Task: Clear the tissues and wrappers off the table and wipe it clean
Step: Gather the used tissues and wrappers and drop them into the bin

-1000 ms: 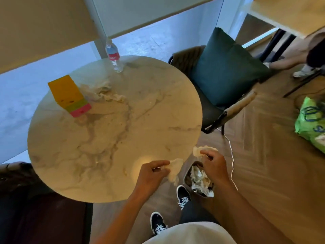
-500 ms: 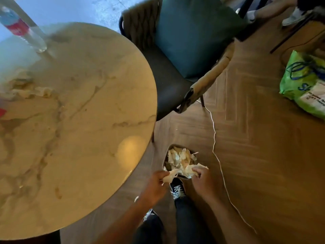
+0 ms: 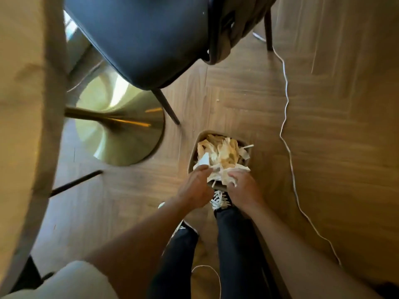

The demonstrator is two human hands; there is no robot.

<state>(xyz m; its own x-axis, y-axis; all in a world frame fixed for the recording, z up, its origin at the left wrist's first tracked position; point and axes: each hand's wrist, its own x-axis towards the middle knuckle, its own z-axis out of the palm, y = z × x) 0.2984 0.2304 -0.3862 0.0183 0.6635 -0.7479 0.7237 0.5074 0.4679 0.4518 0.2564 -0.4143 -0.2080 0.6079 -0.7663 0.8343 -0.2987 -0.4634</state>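
One head-worn view looks steeply down at the floor (image 3: 323, 126), close over both hands, with the table (image 3: 26, 126) edge at the left.

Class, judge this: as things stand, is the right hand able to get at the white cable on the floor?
Probably yes: the right hand grips tissue at the bin, yet bare floor lies between it and the white cable.

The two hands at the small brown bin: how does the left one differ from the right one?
The left hand pinches a white tissue at the small brown bin's near-left rim; the right hand presses a crumpled tissue at its near edge. Both reach down over the overfull bin.
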